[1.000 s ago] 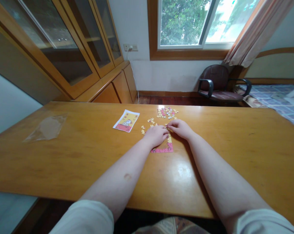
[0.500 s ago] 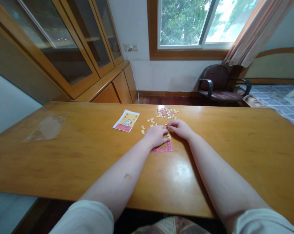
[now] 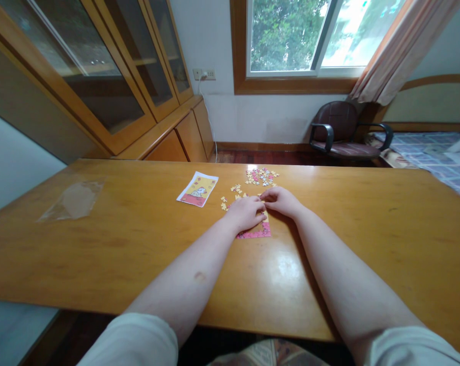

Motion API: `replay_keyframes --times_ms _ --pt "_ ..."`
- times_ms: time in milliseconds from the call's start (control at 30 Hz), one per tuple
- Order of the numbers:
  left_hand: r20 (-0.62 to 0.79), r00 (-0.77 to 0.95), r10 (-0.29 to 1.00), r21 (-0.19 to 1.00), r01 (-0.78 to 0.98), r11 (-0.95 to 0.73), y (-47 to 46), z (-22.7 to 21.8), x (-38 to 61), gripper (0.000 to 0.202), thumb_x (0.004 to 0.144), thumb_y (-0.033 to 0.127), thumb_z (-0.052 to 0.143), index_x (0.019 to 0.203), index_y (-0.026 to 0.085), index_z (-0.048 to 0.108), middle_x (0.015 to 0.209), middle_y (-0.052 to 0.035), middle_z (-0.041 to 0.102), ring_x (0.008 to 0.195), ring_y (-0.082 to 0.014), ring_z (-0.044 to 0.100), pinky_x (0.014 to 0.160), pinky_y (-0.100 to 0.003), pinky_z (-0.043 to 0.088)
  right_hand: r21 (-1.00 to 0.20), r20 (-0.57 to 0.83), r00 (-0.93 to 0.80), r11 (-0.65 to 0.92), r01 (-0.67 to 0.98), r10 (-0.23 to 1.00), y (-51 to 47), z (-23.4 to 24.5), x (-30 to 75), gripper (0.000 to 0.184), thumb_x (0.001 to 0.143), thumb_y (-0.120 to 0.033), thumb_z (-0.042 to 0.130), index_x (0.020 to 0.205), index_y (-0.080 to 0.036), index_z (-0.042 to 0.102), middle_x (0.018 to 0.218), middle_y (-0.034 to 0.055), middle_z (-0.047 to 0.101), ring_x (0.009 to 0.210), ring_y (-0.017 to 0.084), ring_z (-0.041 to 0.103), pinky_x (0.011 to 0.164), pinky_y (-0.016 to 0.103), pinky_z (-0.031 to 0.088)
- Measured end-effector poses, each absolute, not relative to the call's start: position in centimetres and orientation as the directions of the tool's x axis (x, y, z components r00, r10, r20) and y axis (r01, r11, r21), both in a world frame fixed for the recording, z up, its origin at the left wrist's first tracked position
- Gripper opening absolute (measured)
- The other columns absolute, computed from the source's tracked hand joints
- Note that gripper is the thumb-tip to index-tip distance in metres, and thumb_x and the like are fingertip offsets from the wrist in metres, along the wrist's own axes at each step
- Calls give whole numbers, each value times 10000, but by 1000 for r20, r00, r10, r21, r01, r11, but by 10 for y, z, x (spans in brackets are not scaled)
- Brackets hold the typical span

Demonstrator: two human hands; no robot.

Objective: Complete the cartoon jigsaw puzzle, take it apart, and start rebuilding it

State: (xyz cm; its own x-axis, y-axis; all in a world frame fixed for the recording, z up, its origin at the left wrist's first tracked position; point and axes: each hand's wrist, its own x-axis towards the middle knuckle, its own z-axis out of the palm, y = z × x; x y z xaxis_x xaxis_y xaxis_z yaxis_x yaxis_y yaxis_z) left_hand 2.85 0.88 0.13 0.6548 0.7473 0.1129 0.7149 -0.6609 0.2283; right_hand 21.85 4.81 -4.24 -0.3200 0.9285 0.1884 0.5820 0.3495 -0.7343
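A partly joined jigsaw puzzle (image 3: 257,233) lies on the table, its pink bottom edge and part of its yellow right side showing. Over its left and middle rests my left hand (image 3: 246,212), fingers stretched across it and thumb apart, hiding much of the puzzle. My right hand (image 3: 279,200) is at the puzzle's upper right corner, thumb and fingers pinched on a puzzle piece that is mostly hidden. The fingertips of both hands nearly meet there. Loose yellow pieces (image 3: 236,188) lie just beyond my left hand.
A heap of pink, yellow and white pieces (image 3: 262,176) sits near the table's far edge. Left of my hands is a picture card (image 3: 198,189). Farther left lies a clear plastic bag (image 3: 74,200) on the wooden table (image 3: 146,244). An armchair (image 3: 337,129) stands beyond.
Both hands have shifted very slightly at the puzzle's upper right, the fingers closing in a little. Card, bag and loose pieces stay where they were.
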Motion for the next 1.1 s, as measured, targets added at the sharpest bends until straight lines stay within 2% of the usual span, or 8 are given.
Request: replay_keyframes --times_ms 133,300,400,533,700,800,967,1100 --pt "131 666 735 244 697 -675 8 0 29 218 851 365 504 916 270 688 1025 -12 640 911 -191 609 827 -312 481 -744 186 -315 343 573 931 48 -41 218 178 660 -180 708 837 -192 725 808 23 714 769 162 648 758 273 522" --pt "124 633 764 267 721 -640 10 -1 29 252 854 234 463 882 277 709 1078 1 631 932 -184 601 861 -311 465 -748 203 -306 349 564 930 47 -41 218 166 662 -181 710 827 -200 724 817 23 715 772 164 650 757 277 523" --pt "110 634 765 282 718 -636 11 -2 28 254 841 206 475 856 281 717 1093 9 624 938 -184 596 866 -310 460 -750 209 -306 353 559 929 47 -42 218 175 658 -178 710 830 -209 725 832 24 716 788 169 651 770 283 522" --pt "131 602 787 308 730 -610 12 -1 27 266 832 169 467 899 276 701 1072 3 623 922 -178 593 847 -302 466 -736 216 -315 366 570 924 46 -40 217 171 681 -161 668 833 -214 725 843 22 715 809 174 648 792 293 516" --pt "116 615 780 308 724 -617 13 -2 26 252 847 210 480 870 277 722 1065 -3 621 927 -184 590 861 -305 463 -699 278 -325 423 577 904 45 -33 217 217 725 -109 557 817 -204 729 921 40 705 891 183 638 874 325 490" --pt "112 620 777 310 721 -620 14 -2 26 262 851 209 469 856 277 721 1065 -2 618 919 -182 593 852 -305 470 -679 312 -322 447 582 894 47 -32 216 205 734 -122 558 801 -201 736 942 61 698 929 198 631 915 352 475" --pt "137 634 761 283 711 -644 11 1 26 264 852 222 450 933 282 693 1046 -9 618 907 -179 600 834 -301 476 -655 332 -306 451 606 892 51 -37 217 172 750 -161 585 814 -194 740 972 83 692 965 211 625 945 378 465" --pt "114 660 743 251 704 -664 8 2 27 238 846 276 473 943 260 690 1040 -34 616 915 -191 608 837 -308 480 -616 322 -320 454 644 891 54 -41 219 226 746 -117 550 829 -186 749 1012 88 691 968 206 632 958 364 464"
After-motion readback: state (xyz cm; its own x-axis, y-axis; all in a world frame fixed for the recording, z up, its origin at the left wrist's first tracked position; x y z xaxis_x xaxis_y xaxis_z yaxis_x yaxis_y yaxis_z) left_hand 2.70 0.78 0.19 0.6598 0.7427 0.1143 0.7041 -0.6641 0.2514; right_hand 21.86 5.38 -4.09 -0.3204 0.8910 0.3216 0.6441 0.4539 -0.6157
